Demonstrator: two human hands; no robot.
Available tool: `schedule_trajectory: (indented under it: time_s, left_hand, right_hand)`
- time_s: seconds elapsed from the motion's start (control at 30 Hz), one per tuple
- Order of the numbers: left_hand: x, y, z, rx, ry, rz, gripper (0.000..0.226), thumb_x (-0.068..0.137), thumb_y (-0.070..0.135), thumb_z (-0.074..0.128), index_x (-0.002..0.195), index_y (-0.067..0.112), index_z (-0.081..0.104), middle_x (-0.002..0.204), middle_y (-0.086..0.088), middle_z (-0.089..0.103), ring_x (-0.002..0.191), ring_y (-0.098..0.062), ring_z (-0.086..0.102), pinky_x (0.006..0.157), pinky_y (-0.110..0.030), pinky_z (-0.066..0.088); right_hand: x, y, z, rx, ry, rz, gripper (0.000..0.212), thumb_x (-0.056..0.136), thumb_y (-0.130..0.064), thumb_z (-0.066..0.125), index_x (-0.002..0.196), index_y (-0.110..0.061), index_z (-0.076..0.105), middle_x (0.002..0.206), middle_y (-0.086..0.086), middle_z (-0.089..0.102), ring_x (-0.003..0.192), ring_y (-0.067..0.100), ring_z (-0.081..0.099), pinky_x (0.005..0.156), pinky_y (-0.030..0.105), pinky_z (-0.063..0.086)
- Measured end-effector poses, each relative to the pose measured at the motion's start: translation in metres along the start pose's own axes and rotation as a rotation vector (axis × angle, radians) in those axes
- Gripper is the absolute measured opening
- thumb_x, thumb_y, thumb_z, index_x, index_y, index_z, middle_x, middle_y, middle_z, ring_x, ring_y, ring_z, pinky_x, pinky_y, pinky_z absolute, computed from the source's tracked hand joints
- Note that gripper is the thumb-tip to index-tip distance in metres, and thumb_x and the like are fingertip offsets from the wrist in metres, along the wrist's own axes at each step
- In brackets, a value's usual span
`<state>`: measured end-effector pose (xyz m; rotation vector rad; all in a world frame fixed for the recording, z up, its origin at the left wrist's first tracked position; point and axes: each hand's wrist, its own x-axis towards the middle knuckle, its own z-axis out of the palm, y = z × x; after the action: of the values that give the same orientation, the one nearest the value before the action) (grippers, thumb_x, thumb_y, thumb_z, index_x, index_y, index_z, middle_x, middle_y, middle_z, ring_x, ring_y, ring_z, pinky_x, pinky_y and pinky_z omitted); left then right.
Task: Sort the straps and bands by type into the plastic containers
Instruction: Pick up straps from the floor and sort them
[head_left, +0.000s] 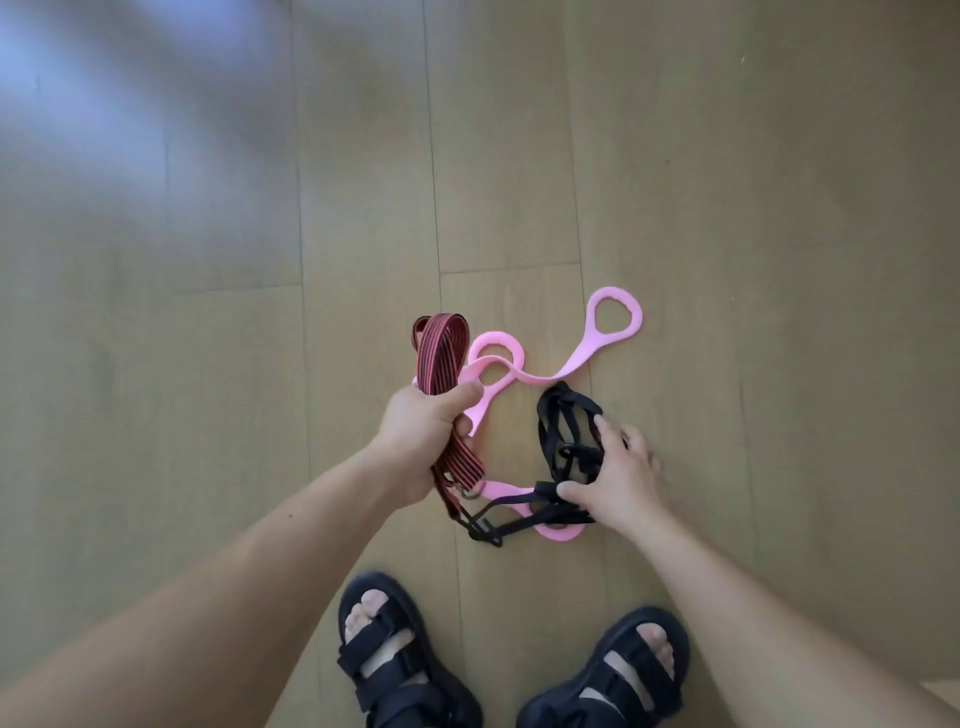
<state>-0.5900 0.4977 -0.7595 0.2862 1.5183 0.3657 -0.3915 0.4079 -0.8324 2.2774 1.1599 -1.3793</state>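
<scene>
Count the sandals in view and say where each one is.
2. The left sandal sits at the bottom centre on the wooden floor; the right sandal sits beside it, to its right. No others seem hidden.

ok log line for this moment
left hand grips red striped strap and pink band | right hand grasps black straps | containers not in view
</scene>
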Motion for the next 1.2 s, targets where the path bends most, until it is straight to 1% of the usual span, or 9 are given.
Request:
schedule_trajectory:
  time_s: [0.07,0.17,0.37,0.5,0.6,0.77,0.9,1.03,1.2]
  left_hand:
    - [0.017,-0.009,-0.003,-0.002,0.021,-0.052,0.02,0.085,0.013,0.073,0.089,0.014,0.053,0.051,0.002,0.038,0.044,-0.014,0.035,0.044,-0.024,0.038]
    - [0.034,-0.02,-0.009,-0.017,-0.047,-0.12,0.02,0.083,0.008,0.073,0.088,0.016,0.055,0.052,0.003,0.036,0.04,-0.01,0.032,0.039,-0.02,0.036]
    - [0.043,-0.034,-0.016,0.148,0.002,-0.082,0.029,0.077,0.002,0.075,0.069,0.015,0.049,0.055,0.0,0.04,0.046,-0.014,0.038,0.051,-0.026,0.037]
    - [0.009,-0.018,-0.012,0.132,0.037,-0.091,0.024,0.08,-0.003,0.067,0.072,0.012,0.051,0.058,-0.002,0.042,0.044,-0.014,0.042,0.044,-0.022,0.039]
    - [-0.039,0.008,0.003,0.128,0.027,-0.152,0.026,0.081,-0.004,0.065,0.069,0.013,0.048,0.057,-0.001,0.042,0.038,-0.013,0.043,0.039,-0.021,0.04]
    - [-0.146,0.073,0.049,0.127,0.002,-0.159,0.028,0.082,-0.003,0.067,0.064,0.012,0.051,0.057,0.0,0.043,0.048,-0.017,0.048,0.041,-0.022,0.044]
    - [-0.257,0.131,0.091,0.09,-0.096,-0.151,0.027,0.082,0.004,0.067,0.065,0.016,0.049,0.052,0.003,0.042,0.049,-0.016,0.047,0.057,-0.029,0.045]
    - [-0.386,0.187,0.132,-0.043,-0.278,-0.124,0.015,0.086,0.015,0.064,0.075,0.016,0.054,0.044,0.01,0.039,0.036,-0.008,0.041,0.049,-0.02,0.041]
    - [-0.505,0.215,0.157,0.133,-0.611,-0.181,0.021,0.085,0.022,0.067,0.07,0.016,0.054,0.045,0.01,0.041,0.037,-0.006,0.043,0.045,-0.018,0.043]
  right_hand:
    - [0.016,0.008,0.019,-0.038,-0.016,0.048,0.117,0.069,-0.049,0.081,0.154,-0.037,0.002,0.162,0.002,-0.006,0.147,0.035,0.006,0.114,0.047,0.029]
    - [0.039,0.014,0.047,-0.056,0.089,0.072,0.123,0.066,-0.056,0.081,0.153,-0.038,-0.003,0.16,0.007,-0.009,0.144,0.04,0.009,0.114,0.047,0.028]
    - [0.04,0.01,0.062,-0.031,0.317,-0.074,0.075,0.086,-0.023,0.064,0.15,-0.019,0.025,0.136,0.012,0.044,0.12,0.031,0.046,0.098,0.039,0.04]
    - [0.001,0.005,0.022,0.121,0.267,-0.048,0.047,0.081,-0.03,0.063,0.125,-0.023,0.051,0.113,0.002,0.062,0.1,0.026,0.057,0.082,0.034,0.047]
    - [-0.044,-0.001,-0.023,0.327,0.25,0.013,0.027,0.077,-0.03,0.067,0.095,-0.018,0.05,0.089,0.0,0.065,0.078,0.026,0.059,0.064,0.032,0.046]
    - [-0.142,-0.018,-0.127,0.718,0.263,0.028,0.026,0.078,-0.023,0.07,0.096,-0.012,0.055,0.087,-0.003,0.062,0.079,0.02,0.059,0.06,0.027,0.042]
    - [-0.239,-0.027,-0.213,0.987,0.191,0.025,0.037,0.06,-0.033,0.068,0.092,-0.017,0.058,0.085,0.006,0.067,0.072,0.025,0.061,0.064,0.031,0.049]
    - [-0.344,-0.033,-0.287,1.368,0.093,0.02,0.008,0.079,-0.013,0.055,0.086,-0.01,0.058,0.073,0.009,0.058,0.053,0.019,0.053,0.055,0.028,0.044]
    - [-0.464,-0.048,-0.356,1.575,-0.124,-0.177,0.023,0.084,-0.025,0.045,0.085,-0.009,0.062,0.071,0.007,0.063,0.059,0.018,0.055,0.061,0.03,0.042]
